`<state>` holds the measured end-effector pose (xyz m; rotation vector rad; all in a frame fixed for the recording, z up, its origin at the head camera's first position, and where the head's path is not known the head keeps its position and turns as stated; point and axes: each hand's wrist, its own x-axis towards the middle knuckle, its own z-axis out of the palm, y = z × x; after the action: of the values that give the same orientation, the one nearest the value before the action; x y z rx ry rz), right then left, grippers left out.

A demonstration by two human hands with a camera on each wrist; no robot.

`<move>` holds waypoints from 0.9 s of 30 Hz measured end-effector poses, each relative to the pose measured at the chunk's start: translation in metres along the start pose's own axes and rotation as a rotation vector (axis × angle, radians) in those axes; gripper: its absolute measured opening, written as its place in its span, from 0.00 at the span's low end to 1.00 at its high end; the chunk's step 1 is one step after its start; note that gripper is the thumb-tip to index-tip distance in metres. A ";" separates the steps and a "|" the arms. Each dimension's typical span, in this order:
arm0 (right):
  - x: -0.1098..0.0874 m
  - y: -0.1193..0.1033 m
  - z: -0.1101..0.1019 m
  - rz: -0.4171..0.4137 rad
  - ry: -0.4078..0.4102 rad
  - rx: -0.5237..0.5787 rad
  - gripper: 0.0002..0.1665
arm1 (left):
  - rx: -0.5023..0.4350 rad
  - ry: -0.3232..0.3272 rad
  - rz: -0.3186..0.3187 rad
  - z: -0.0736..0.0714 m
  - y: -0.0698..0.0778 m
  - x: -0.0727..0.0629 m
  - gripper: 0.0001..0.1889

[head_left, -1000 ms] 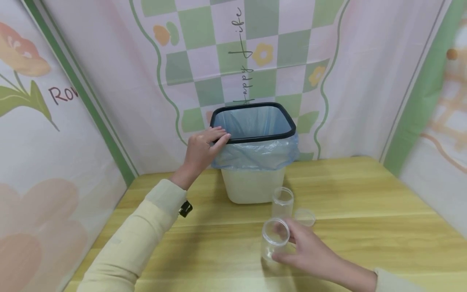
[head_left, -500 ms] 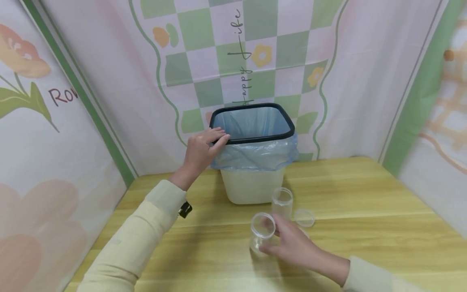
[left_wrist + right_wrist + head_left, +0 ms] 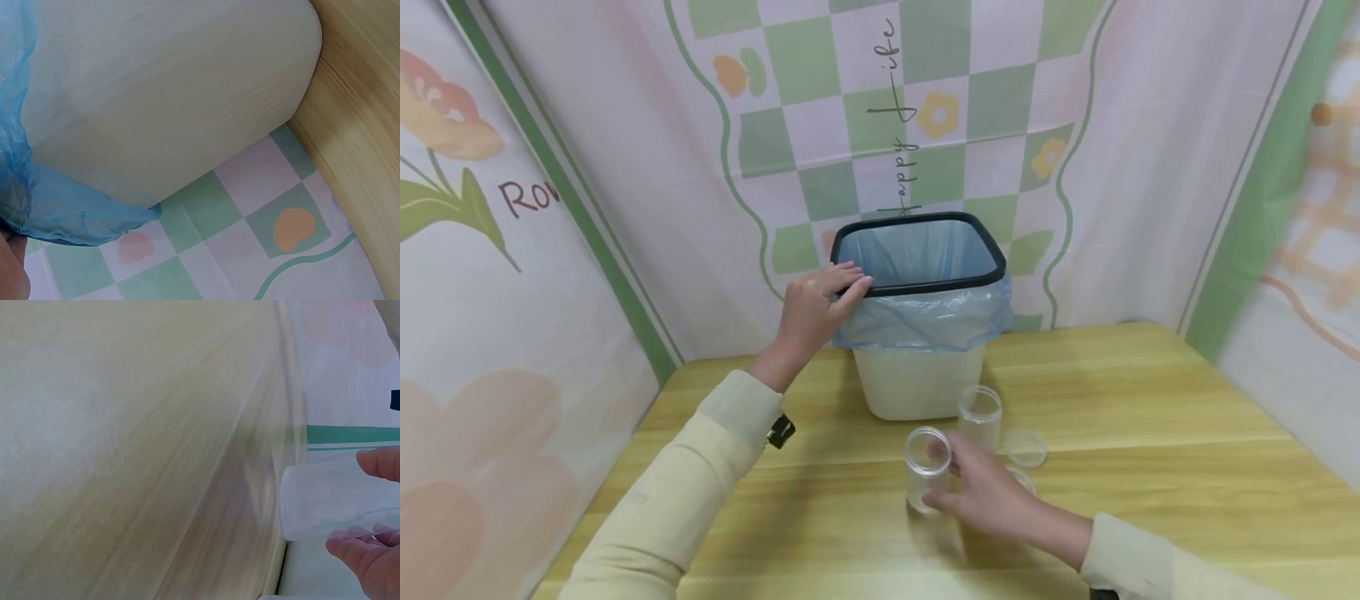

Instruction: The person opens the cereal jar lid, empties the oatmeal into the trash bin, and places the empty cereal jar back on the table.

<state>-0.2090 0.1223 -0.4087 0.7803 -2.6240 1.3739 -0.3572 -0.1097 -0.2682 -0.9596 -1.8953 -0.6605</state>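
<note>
My left hand (image 3: 812,304) holds the black rim (image 3: 925,287) of a cream trash can (image 3: 917,383) at its near left corner. A blue bag (image 3: 925,321) lines the can and folds down outside the rim; in the left wrist view this bag (image 3: 81,212) hangs beside a bit of my hand. In front of the can, my right hand (image 3: 985,492) grips a clear plastic jar (image 3: 927,483), upright and lidless. Seen from the right wrist, thumb and fingers close on the jar (image 3: 319,500) from two sides, its base close to the tabletop.
A second clear jar (image 3: 980,421) stands by the can's front right corner. Right of it lies a clear lid (image 3: 1026,447), with another lid (image 3: 1022,480) partly hidden behind my right hand. Patterned cloth (image 3: 700,292) surrounds the wooden table (image 3: 1150,467).
My right hand has carried the jar to the left and slightly away from me, baring the lid behind it. The left hand stays on the rim.
</note>
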 end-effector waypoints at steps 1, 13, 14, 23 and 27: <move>0.001 0.000 0.000 0.003 -0.002 0.000 0.35 | 0.000 -0.002 -0.002 0.000 0.000 0.000 0.09; 0.007 0.009 0.004 0.032 -0.006 -0.047 0.34 | 0.003 0.011 0.009 0.001 -0.001 0.000 0.09; 0.007 0.009 0.004 0.032 -0.005 -0.053 0.34 | 0.003 0.011 0.009 0.001 -0.001 0.000 0.09; 0.009 0.014 0.006 0.052 -0.003 -0.065 0.28 | -0.004 0.007 0.003 0.000 0.000 0.000 0.09; 0.009 0.016 0.006 0.059 -0.011 -0.045 0.29 | -0.001 0.007 0.001 0.000 0.000 0.001 0.09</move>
<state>-0.2237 0.1217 -0.4211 0.7129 -2.6967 1.3229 -0.3571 -0.1095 -0.2676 -0.9573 -1.8882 -0.6641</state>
